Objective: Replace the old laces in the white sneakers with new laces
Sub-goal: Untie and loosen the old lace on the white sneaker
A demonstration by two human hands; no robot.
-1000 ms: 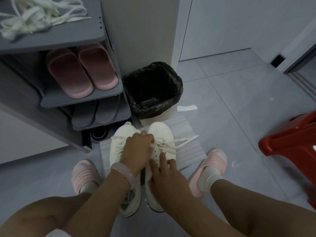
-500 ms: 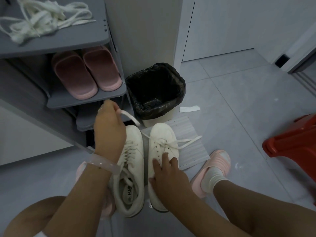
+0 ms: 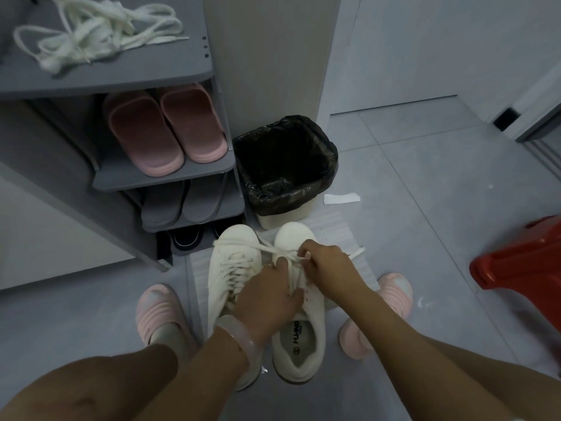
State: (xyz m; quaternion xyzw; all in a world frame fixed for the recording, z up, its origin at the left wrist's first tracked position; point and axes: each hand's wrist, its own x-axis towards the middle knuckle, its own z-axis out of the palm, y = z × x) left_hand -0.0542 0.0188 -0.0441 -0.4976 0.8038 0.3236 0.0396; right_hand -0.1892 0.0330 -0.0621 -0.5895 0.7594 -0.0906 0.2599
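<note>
A grey shoe rack [image 3: 127, 74] fills the left side, cut off by the frame's edge. Its top shelf carries a loose tangle of white laces [image 3: 94, 28]; the next shelf holds pink slippers [image 3: 165, 130], the one below grey slippers [image 3: 182, 203], and the lowest holds dark shoes too shadowed to make out. A red plastic stool [image 3: 522, 262] is cut off at the right edge. Beside the rack stands a bin [image 3: 285, 168] lined with a black bag; nothing can be made out inside it. Just in front of it, on a white sheet [image 3: 334, 229] on the floor, the two white sneakers [image 3: 233, 262] sit side by side, toes toward the bin. The left hand [image 3: 267, 296] rests on the right-hand sneaker, fingers curled at its lace [image 3: 291, 256], though its grip is partly hidden. The right hand [image 3: 328, 265] pinches the same lace near the toe. A paper scrap [image 3: 341, 198] lies near the bin.
</note>
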